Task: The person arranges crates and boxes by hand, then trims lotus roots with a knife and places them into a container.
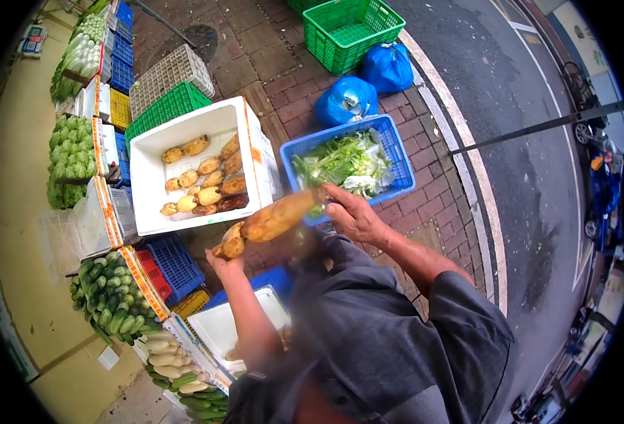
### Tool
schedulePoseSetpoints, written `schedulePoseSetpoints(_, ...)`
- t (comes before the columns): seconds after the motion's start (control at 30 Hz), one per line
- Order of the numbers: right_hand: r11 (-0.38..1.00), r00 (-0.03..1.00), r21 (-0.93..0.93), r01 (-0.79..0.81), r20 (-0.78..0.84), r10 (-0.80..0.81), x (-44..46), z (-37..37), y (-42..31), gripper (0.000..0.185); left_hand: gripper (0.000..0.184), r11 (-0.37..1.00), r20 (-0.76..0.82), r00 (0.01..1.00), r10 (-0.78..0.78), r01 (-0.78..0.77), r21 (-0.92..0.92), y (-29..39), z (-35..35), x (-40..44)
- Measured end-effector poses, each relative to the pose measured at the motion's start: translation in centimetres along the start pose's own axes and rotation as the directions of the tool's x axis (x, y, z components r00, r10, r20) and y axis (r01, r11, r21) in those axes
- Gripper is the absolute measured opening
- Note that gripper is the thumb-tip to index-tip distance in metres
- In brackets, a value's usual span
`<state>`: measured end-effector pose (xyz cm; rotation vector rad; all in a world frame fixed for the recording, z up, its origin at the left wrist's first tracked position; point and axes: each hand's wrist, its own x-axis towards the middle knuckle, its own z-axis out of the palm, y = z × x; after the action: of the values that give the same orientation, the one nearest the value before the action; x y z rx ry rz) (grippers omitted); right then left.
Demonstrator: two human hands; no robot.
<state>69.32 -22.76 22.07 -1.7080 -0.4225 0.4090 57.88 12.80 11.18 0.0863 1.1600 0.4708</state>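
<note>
A long, brown-yellow lotus root (280,215) stretches between my two hands, tilted up toward the right. My left hand (225,263) is closed round its lower, narrower end. At the opposite end, the fingers and thumb of my right hand (354,215) grip the tip. Just beyond the root stands a white foam box (142,177) with several more lotus roots (209,180) lying in rows inside. Below my right hand is a blue plastic crate (402,152) of leafy green trimmings (351,166).
Blue plastic bags (347,99) and a green crate (354,35) stand on the brick pavement. Vegetable stands with cucumbers (114,297) and lettuces (71,152) line the left. Another white foam box (206,325) sits near my left forearm. A pole (538,127) crosses the road side.
</note>
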Motion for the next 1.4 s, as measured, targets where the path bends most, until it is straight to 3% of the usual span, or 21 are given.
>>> schedulePoseSetpoints(0.13, 0.974, 0.986, 0.154, -0.166, 0.04, 0.161, -0.2, -0.1, -0.7, 0.049, 0.064, 1.0, -0.031, 0.999, 0.012, -0.013, -0.01, 0.0, 0.3, -0.5)
schedulePoseSetpoints(0.23, 0.91, 0.967, 0.327, -0.255, 0.073, 0.244, -0.1, -0.3, -0.7, 0.047, 0.071, 1.0, 0.048, 0.999, -0.003, 0.003, -0.012, 0.4, -0.7, 0.5)
schedulePoseSetpoints(0.3, 0.84, 0.944, 0.434, -0.326, 0.099, 0.315, -0.5, 0.0, 0.8, 0.045, 0.073, 1.0, 0.017, 1.0, 0.02, -0.02, 0.013, 0.7, -1.4, 1.2)
schedulePoseSetpoints(0.4, 0.631, 0.885, 0.694, -0.346, 0.019, 0.465, -0.9, 1.1, 5.2, 0.039, 0.069, 0.999, -0.032, 0.999, 0.031, -0.03, 0.04, 0.0, -0.7, 1.0)
schedulePoseSetpoints(0.43, 0.503, 0.765, 0.786, -0.359, -0.06, 0.641, -0.8, 1.1, 4.7, 0.032, 0.07, 0.999, -0.044, 0.999, 0.019, -0.018, 0.034, 0.0, -0.8, 1.0)
schedulePoseSetpoints(0.47, 0.441, 0.727, 0.838, -0.32, -0.08, 0.682, -0.6, 0.7, 5.6, 0.03, 0.071, 1.0, -0.06, 0.998, 0.008, -0.007, 0.028, 0.2, -1.1, 1.0)
schedulePoseSetpoints(0.53, 0.299, 0.592, 0.844, -0.446, 0.028, 0.805, -0.1, -0.8, 5.5, 0.027, 0.079, 0.999, -0.057, 0.998, -0.023, 0.025, 0.042, 0.1, -1.2, 0.9)
schedulePoseSetpoints(0.57, 0.306, 0.563, 0.819, -0.486, 0.026, 0.826, -0.2, -0.9, 6.5, 0.035, 0.081, 0.998, -0.07, 0.997, -0.036, 0.04, 0.055, 0.0, -1.3, 0.8)
schedulePoseSetpoints(0.67, 0.854, 0.914, 0.421, -0.307, -0.121, 0.388, -0.9, -0.4, 4.9, 0.051, 0.088, 0.994, -0.078, 0.996, -0.051, 0.058, 0.087, 0.2, -2.5, 1.2)
schedulePoseSetpoints(0.7, 0.9, 0.938, 0.287, -0.328, -0.017, 0.347, -0.5, -0.7, 3.1, 0.064, 0.088, 0.994, -0.068, 0.996, -0.062, 0.068, 0.091, 0.1, -2.9, 1.5)
schedulePoseSetpoints(0.77, 0.999, 1.0, -0.05, -0.017, 0.019, 0.018, -0.1, 0.5, 5.4, 0.065, 0.09, 0.99, -0.126, 0.987, -0.099, 0.11, 0.083, 0.0, -3.4, 2.1)
schedulePoseSetpoints(0.83, 0.984, 0.994, -0.146, 0.101, 0.054, -0.094, 0.3, 1.4, 4.7, 0.068, 0.089, 0.981, -0.157, 0.983, -0.092, 0.116, 0.156, -0.5, -3.3, 1.3)
schedulePoseSetpoints(0.93, 0.986, 0.999, -0.168, 0.003, 0.032, 0.002, -0.2, 1.8, 4.2, 0.067, 0.085, 0.967, -0.217, 0.971, -0.098, 0.144, 0.21, -0.8, -3.6, 0.2)
schedulePoseSetpoints(1.03, 0.936, 0.999, -0.351, 0.035, 0.05, -0.018, 0.1, 1.8, 4.4, 0.068, 0.081, 0.955, -0.256, 0.96, -0.115, 0.178, 0.239, -0.9, -4.4, 0.3)
schedulePoseSetpoints(1.13, 0.911, 0.994, -0.397, 0.107, 0.05, -0.095, 0.2, 2.2, 4.6, 0.068, 0.081, 0.934, -0.259, 0.956, -0.14, 0.214, 0.287, -1.0, -6.1, 1.8)
schedulePoseSetpoints(1.23, 0.847, 0.96, -0.459, 0.267, 0.05, -0.276, 0.4, 2.4, 5.3, 0.067, 0.081, 0.927, -0.299, 0.936, -0.188, 0.27, 0.262, -1.6, -7.9, 3.2)
schedulePoseSetpoints(1.4, 0.776, 0.942, -0.537, 0.332, 0.138, -0.307, 1.2, 2.2, 5.2, 0.068, 0.073, 0.905, -0.31, 0.907, -0.284, 0.361, 0.225, -2.8, -11.0, 4.9)
